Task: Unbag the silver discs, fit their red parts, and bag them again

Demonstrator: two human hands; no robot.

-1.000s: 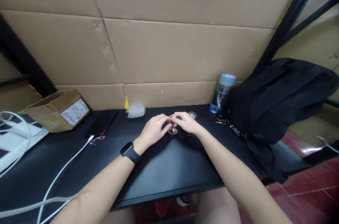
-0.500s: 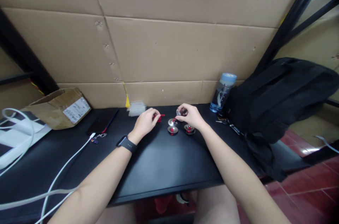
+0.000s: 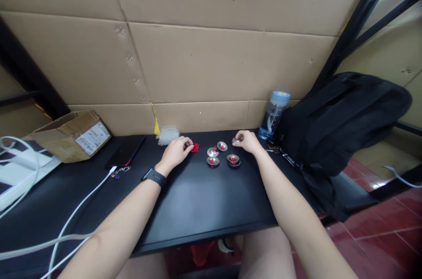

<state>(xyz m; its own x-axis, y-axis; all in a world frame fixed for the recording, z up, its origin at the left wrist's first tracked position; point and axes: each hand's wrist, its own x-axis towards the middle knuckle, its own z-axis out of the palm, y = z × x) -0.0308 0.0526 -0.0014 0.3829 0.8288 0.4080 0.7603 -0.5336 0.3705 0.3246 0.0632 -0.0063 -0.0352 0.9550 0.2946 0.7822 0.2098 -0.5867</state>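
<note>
Several small silver discs with red cords lie on the black desk between my hands. One disc (image 3: 222, 146) is at the back, a second (image 3: 212, 152) is just left of it, and a third (image 3: 212, 162) is nearer me. To the right, two discs (image 3: 233, 159) overlap. My right hand (image 3: 245, 141) pinches another silver disc (image 3: 236, 140) behind them. My left hand (image 3: 177, 150) has its fingertips closed on a red cord bundle (image 3: 195, 148), left of the discs.
A stack of clear plastic bags (image 3: 168, 135) lies behind my left hand. Farther left are a phone (image 3: 125, 152), white cables and a cardboard box (image 3: 74, 136). A water bottle (image 3: 274, 115) and a black backpack (image 3: 339, 125) stand at the right.
My right hand has moved right, away from the back-left discs, with a silver disc in its fingers. One disc now shows at the back, and the right-hand pair is more visible. The view has shifted slightly.
</note>
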